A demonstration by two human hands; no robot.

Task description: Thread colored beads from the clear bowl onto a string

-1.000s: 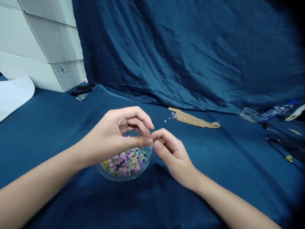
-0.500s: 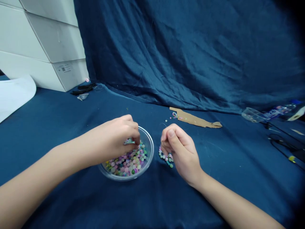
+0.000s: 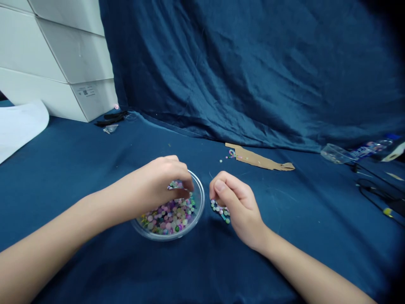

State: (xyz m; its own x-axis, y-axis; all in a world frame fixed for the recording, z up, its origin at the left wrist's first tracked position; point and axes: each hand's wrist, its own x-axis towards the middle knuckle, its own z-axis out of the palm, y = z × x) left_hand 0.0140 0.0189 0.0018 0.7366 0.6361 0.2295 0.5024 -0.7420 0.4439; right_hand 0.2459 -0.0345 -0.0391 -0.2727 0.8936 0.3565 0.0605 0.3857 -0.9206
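Observation:
My left hand [image 3: 172, 179] hovers over a clear round bowl [image 3: 201, 207] of mixed beads [image 3: 167, 217]. Its thumb and index finger are pinched together, apparently around a small bead at the tips, which is hard to see. To the right of the bowl, my right hand [image 3: 237, 202] is closed, thumb pressed against the curled index finger. A fine thread [image 3: 211, 174] pokes out above that pinch. Just below these fingers is a strand of pastel beads [image 3: 220, 211], partly covered by the hand; whether it hangs or rests on the cloth I cannot tell.
Torn brown cardboard [image 3: 259, 159] lies behind my right hand, with small loose beads [image 3: 232, 154] at its left end. White boxes [image 3: 57, 63] and a white sheet [image 3: 19, 126] are at left. A plastic cup [image 3: 337, 153], bottle [image 3: 373, 147] and black cables [image 3: 373, 190] sit at right.
My left hand has shifted slightly right and up from the beads, toward the bowl's right rim. My right hand has lowered and moved a little left, its fingers curled tighter.

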